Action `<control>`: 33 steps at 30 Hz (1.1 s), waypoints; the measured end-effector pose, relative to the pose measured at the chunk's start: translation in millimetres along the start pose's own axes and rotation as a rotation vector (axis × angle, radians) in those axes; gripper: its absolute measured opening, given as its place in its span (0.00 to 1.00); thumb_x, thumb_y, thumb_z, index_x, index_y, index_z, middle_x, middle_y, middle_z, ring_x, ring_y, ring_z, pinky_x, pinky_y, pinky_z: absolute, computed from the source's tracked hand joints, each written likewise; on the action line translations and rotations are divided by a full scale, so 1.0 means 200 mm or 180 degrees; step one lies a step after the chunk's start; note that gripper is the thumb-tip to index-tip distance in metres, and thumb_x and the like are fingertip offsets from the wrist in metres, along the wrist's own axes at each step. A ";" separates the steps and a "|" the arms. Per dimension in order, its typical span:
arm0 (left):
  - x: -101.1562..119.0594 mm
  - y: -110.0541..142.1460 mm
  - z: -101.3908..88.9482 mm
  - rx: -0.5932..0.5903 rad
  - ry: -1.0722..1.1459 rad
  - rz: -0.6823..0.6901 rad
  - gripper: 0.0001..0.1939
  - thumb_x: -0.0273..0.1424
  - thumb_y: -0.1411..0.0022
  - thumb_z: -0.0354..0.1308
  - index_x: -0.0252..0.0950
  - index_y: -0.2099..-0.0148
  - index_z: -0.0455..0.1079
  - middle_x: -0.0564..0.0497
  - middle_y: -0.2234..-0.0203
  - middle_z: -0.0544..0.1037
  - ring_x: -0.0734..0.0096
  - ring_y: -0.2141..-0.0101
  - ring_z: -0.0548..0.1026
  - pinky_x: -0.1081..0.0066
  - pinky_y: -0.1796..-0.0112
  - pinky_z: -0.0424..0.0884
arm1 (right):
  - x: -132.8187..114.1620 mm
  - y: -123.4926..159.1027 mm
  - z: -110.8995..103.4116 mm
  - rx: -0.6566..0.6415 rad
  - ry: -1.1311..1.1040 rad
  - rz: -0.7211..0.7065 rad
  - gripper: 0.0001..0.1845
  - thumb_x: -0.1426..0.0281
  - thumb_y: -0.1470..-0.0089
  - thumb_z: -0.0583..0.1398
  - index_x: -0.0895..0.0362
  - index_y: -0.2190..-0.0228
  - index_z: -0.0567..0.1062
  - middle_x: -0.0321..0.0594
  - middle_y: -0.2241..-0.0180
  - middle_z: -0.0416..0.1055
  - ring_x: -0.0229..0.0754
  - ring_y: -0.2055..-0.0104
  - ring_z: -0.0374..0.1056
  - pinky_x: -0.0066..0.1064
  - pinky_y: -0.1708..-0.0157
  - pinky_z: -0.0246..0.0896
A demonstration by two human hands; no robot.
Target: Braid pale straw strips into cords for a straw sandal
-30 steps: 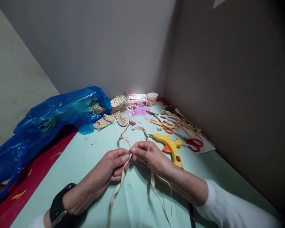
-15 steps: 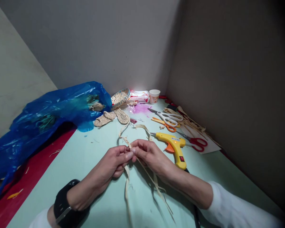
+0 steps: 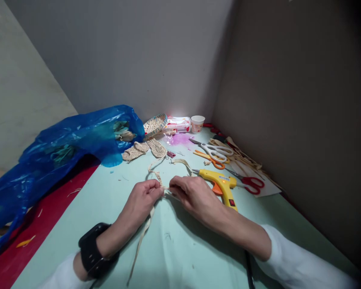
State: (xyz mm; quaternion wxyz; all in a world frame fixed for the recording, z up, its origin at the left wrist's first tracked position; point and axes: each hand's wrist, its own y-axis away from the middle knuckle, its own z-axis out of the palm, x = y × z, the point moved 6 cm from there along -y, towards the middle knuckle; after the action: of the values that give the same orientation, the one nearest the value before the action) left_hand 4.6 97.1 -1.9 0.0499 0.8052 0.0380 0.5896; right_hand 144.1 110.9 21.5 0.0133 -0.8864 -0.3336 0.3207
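A thin pale braid (image 3: 158, 175) of dried plant fibre, perhaps corn husk or raffia, runs from the woven pieces at the back to my fingers. My left hand (image 3: 143, 200) is closed in a pinch on the end of the braid, and a loose strand (image 3: 141, 241) trails below it toward me. Just to the right, my right hand (image 3: 195, 196) pinches a strand drawn out sideways from the braid. A small gap separates the two hands. Coiled braid pieces (image 3: 157, 148) lie flat beyond them.
A yellow glue gun (image 3: 218, 180) lies right of my right hand, its cord running toward me. Behind it are white-handled scissors (image 3: 218, 151), orange-handled scissors (image 3: 215, 160) and red-handled scissors (image 3: 251, 184). A blue plastic bag (image 3: 78, 132), woven basket (image 3: 155, 125) and paper cup (image 3: 197, 123) stand farther back.
My hands, which were touching, have moved apart. My right hand has pulled a strand to the right, and the strand under my left hand has swung left. The view has shifted slightly.
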 end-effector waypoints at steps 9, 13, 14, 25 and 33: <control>0.00 0.04 0.02 0.0423 0.0838 -0.0191 0.09 0.33 0.48 0.59 0.35 0.74 0.65 0.60 0.84 0.58 0.80 0.82 0.52 0.78 0.82 0.47 | -0.21 0.09 0.04 0.1078 0.1452 -0.1227 0.09 0.80 0.44 0.54 0.60 0.72 0.71 0.40 0.75 0.67 0.42 0.71 0.57 0.34 0.76 0.42; -0.02 0.06 0.07 0.0002 0.2082 -0.0617 0.11 0.27 0.52 0.63 0.36 0.73 0.61 0.63 0.82 0.53 0.83 0.83 0.46 0.80 0.84 0.42 | -0.26 0.10 0.07 0.1217 0.1791 -0.1610 0.10 0.81 0.44 0.53 0.61 0.74 0.71 0.41 0.76 0.66 0.43 0.72 0.56 0.35 0.76 0.44; -0.02 0.06 0.07 -0.0019 0.2206 -0.0703 0.12 0.27 0.53 0.64 0.36 0.72 0.61 0.63 0.82 0.53 0.84 0.83 0.46 0.80 0.84 0.42 | -0.27 0.10 0.07 0.1230 0.1835 -0.1611 0.10 0.81 0.45 0.53 0.61 0.74 0.71 0.41 0.76 0.66 0.44 0.72 0.56 0.35 0.76 0.44; 0.00 0.08 0.04 0.0092 0.1415 -0.0338 0.14 0.40 0.42 0.59 0.35 0.71 0.63 0.60 0.82 0.58 0.84 0.82 0.54 0.81 0.82 0.51 | -0.22 0.08 -0.02 0.0924 0.0861 -0.0982 0.08 0.72 0.42 0.53 0.60 0.69 0.71 0.42 0.71 0.70 0.43 0.67 0.61 0.35 0.68 0.53; 0.01 0.09 0.07 -0.0229 0.0819 -0.0255 0.18 0.45 0.39 0.53 0.35 0.72 0.65 0.57 0.83 0.64 0.81 0.82 0.58 0.79 0.81 0.50 | -0.06 0.01 0.03 -0.0774 -0.1744 0.0341 0.10 0.63 0.39 0.53 0.57 0.66 0.67 0.34 0.73 0.70 0.35 0.73 0.64 0.26 0.72 0.55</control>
State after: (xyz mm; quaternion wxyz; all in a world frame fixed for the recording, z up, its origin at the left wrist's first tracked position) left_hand 18.2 79.7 -1.9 0.0969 0.7185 0.0550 0.6865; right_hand 134.2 101.6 23.2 -0.2004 -0.7783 -0.3135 0.5058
